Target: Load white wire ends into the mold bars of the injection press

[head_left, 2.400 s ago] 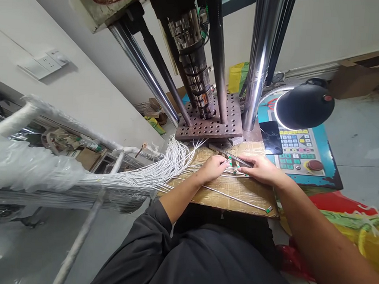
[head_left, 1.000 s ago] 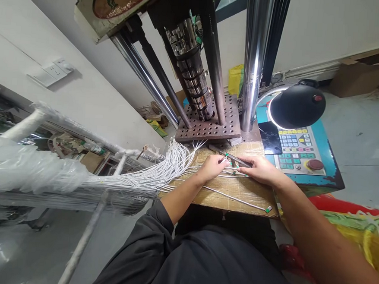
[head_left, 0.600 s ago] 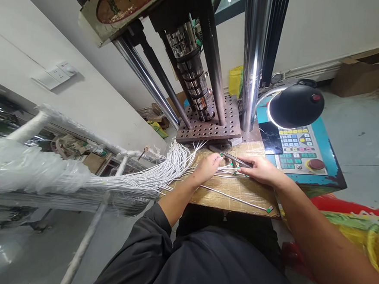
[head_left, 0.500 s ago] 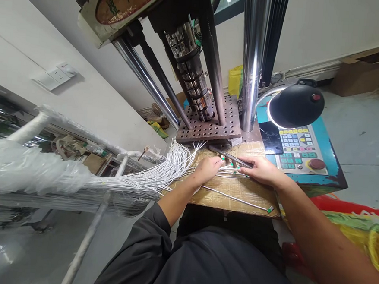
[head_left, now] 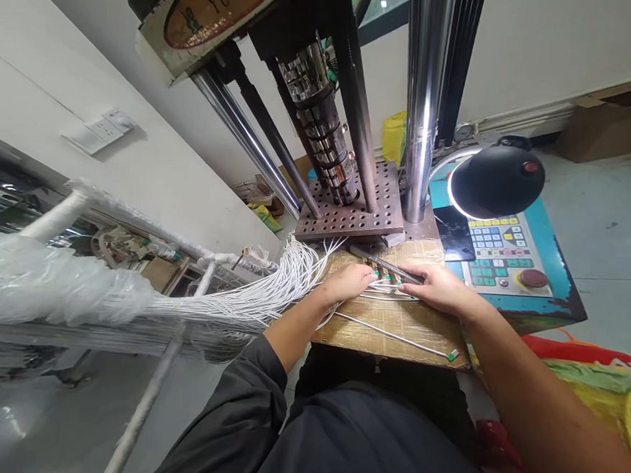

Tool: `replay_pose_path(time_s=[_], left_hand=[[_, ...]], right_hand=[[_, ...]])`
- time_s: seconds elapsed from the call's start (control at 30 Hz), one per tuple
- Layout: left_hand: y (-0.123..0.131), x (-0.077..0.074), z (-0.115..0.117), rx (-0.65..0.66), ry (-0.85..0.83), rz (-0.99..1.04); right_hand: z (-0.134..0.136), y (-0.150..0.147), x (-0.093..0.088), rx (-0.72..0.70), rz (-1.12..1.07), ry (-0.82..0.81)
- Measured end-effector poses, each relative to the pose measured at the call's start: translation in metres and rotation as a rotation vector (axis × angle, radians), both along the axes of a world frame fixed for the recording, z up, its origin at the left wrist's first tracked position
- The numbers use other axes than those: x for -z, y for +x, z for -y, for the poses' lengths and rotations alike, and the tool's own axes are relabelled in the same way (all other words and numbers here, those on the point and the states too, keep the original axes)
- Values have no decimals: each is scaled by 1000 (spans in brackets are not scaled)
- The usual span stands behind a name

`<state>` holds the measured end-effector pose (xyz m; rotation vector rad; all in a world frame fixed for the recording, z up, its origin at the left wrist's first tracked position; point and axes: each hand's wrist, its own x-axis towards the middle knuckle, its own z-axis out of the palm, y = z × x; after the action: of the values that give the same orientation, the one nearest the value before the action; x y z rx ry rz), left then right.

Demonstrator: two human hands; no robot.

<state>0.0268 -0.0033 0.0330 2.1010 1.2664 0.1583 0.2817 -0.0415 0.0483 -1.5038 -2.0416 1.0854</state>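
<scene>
My left hand (head_left: 347, 282) lies on the taped cardboard board (head_left: 396, 325), fingers pinched on white cables with green ends (head_left: 385, 276). Beside it my right hand (head_left: 439, 288) rests with fingers curled over the same cable ends, next to a narrow dark metal fixture bar (head_left: 386, 264). A thick bundle of white cables (head_left: 246, 300) fans in from the left onto the board. One single cable (head_left: 395, 336) with a green tip lies loose across the board near me.
A press machine with steel columns (head_left: 422, 100) and a perforated plate (head_left: 355, 207) stands behind the board. A black lamp (head_left: 495, 180) hangs over a control keypad (head_left: 498, 249) with a red button. A plastic-wrapped rack (head_left: 47, 282) is at left, coloured bags (head_left: 598, 371) at right.
Both hands stay on the cable ends at the fixture bar, with only small finger shifts. The view has tilted slightly, so the machine appears a little lower and nearer.
</scene>
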Motion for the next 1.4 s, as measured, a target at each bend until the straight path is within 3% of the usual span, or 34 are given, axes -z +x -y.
replay_pose_path(time_s=[0.73, 0.97, 1.13, 1.4], left_hand=[[2, 12, 4, -65, 33, 61], [4, 8, 6, -76, 43, 14], [6, 7, 7, -70, 88, 7], [6, 8, 1, -118, -5, 68]], right_hand=[[-3, 2, 5, 16, 27, 26], [-7, 6, 17, -42, -26, 25], [-6, 3, 14, -15, -11, -23], [-7, 4, 16, 12, 31, 5]])
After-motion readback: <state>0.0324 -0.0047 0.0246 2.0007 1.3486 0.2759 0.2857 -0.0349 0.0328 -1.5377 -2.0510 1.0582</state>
